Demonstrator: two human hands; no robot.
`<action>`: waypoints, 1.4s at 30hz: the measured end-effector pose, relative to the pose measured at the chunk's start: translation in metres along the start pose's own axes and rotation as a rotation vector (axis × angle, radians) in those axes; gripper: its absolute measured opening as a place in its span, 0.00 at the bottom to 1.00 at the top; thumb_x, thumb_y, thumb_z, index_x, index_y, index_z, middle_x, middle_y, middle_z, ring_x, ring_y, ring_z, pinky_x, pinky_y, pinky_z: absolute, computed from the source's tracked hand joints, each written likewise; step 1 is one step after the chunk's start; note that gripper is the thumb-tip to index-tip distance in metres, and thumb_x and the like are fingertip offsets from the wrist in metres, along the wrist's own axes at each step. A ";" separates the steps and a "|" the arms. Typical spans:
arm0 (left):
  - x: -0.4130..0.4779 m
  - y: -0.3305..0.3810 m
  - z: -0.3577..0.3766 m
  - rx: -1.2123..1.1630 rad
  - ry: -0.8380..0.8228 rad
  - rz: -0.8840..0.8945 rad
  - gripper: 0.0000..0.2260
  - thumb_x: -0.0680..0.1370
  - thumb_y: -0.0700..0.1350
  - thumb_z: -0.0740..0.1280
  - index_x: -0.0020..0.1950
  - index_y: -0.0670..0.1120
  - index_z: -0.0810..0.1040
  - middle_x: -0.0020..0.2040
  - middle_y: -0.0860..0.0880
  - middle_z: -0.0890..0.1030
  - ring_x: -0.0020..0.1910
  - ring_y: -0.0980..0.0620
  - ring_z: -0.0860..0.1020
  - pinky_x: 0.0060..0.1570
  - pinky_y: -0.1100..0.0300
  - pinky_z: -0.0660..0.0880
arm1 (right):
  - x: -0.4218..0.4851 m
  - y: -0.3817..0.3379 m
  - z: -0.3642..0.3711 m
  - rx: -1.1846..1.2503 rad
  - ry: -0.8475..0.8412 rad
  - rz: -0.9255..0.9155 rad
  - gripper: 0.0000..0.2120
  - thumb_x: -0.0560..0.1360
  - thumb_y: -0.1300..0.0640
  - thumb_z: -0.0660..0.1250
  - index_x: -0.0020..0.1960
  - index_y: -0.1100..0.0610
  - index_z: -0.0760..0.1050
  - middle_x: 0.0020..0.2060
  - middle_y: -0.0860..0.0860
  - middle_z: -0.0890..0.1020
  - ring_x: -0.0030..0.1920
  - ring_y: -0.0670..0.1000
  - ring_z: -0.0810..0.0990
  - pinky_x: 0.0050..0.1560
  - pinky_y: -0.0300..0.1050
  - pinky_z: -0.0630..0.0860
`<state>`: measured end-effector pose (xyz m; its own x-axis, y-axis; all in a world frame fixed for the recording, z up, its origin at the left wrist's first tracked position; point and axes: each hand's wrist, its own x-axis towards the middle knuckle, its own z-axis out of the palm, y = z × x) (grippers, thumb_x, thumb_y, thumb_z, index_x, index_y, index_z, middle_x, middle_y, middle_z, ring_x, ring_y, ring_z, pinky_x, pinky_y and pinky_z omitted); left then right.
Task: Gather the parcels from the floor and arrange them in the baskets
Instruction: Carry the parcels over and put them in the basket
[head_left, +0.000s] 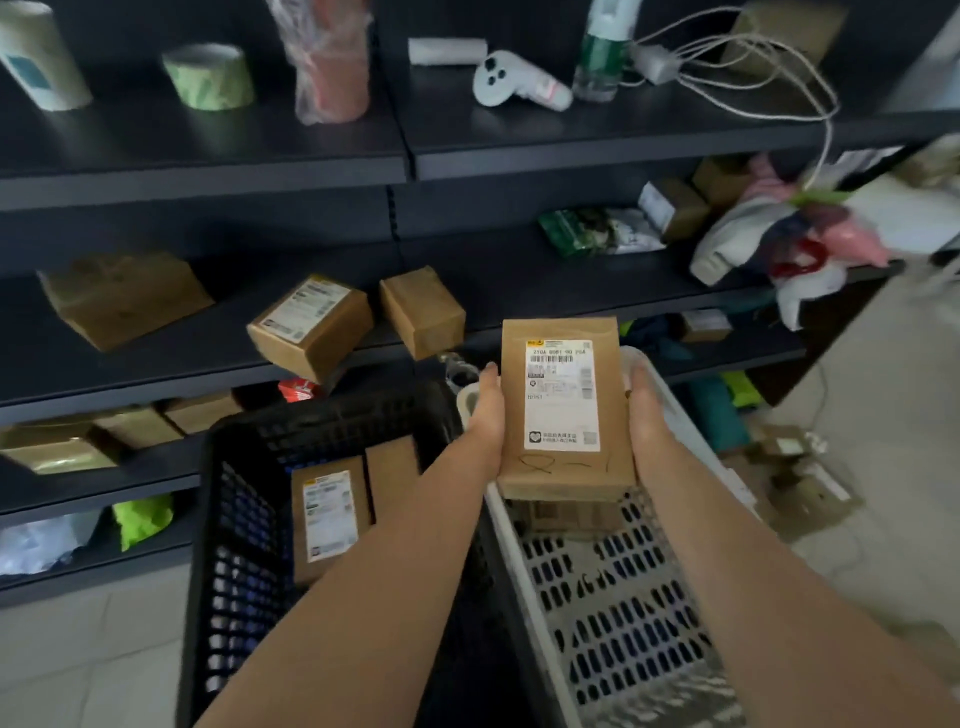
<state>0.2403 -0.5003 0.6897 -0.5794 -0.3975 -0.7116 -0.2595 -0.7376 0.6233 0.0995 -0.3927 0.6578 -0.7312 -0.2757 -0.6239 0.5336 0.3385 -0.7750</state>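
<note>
Brown parcel (563, 405), label up, poised over the far end of the white basket (511, 545), grasped along its long edges by the left hand (488, 415) and the right hand (644, 410), fingers apparently tucked beneath. Best kept level and lowered straight down, then set flat beside or atop the box (571, 514) already lying under it, with fingers slid out sideways to avoid pinching against the slotted wall. Just to the left, a black basket (244, 519) with two parcels (327, 519) standing inside. Further out, loose parcels (800, 478) heaped on the floor to the right, yet to be gathered. Behind, dark shelves (208, 171) crowded with boxes; low shelf edge close to the baskets' far rims, worth minding.
</note>
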 end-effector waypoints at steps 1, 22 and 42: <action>0.008 -0.010 0.014 0.031 0.005 0.001 0.27 0.81 0.65 0.50 0.52 0.48 0.82 0.44 0.45 0.84 0.44 0.45 0.82 0.46 0.54 0.79 | 0.052 0.021 -0.021 0.021 0.022 -0.005 0.58 0.55 0.14 0.58 0.77 0.46 0.63 0.72 0.53 0.72 0.67 0.57 0.75 0.68 0.58 0.70; 0.067 -0.065 0.182 0.322 0.496 0.443 0.11 0.81 0.41 0.62 0.60 0.44 0.80 0.52 0.48 0.80 0.50 0.50 0.76 0.50 0.60 0.71 | 0.066 -0.037 -0.132 -0.274 -0.340 -0.167 0.12 0.80 0.57 0.64 0.63 0.58 0.71 0.62 0.59 0.78 0.60 0.58 0.78 0.52 0.47 0.75; 0.237 -0.239 0.495 1.192 0.154 0.225 0.15 0.81 0.47 0.56 0.56 0.44 0.81 0.58 0.43 0.80 0.58 0.42 0.77 0.58 0.53 0.74 | 0.286 -0.027 -0.482 -0.851 -0.268 -0.258 0.06 0.80 0.55 0.61 0.51 0.55 0.76 0.44 0.51 0.77 0.49 0.55 0.77 0.48 0.48 0.71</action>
<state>-0.2171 -0.1485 0.5328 -0.6265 -0.5717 -0.5298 -0.7574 0.2859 0.5871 -0.3286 -0.0475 0.5481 -0.6051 -0.5967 -0.5271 -0.2004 0.7548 -0.6245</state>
